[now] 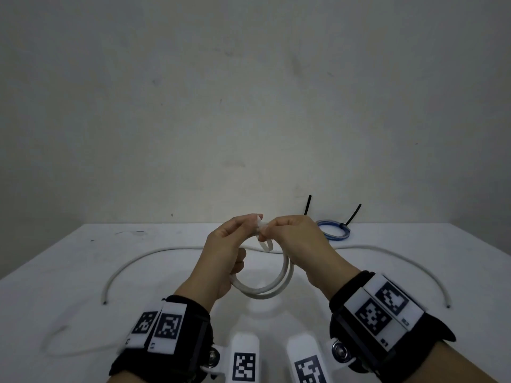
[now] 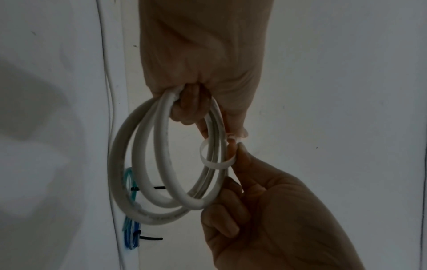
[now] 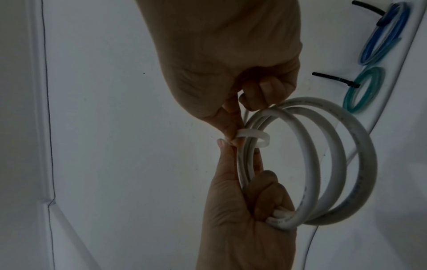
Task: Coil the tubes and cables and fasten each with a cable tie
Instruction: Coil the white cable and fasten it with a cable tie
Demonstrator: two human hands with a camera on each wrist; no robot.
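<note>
I hold both hands raised above the white table (image 1: 83,258), fingertips meeting. My left hand (image 1: 224,252) curls round the white coiled tube (image 1: 272,288) and pinches the white cable tie (image 2: 216,156) looped loosely round its strands. My right hand (image 1: 298,241) pinches the tie's other side. My fingers hide the tie's head, so whether it's threaded I can't tell.

White table (image 1: 83,272), grey wall (image 1: 249,92)
</note>
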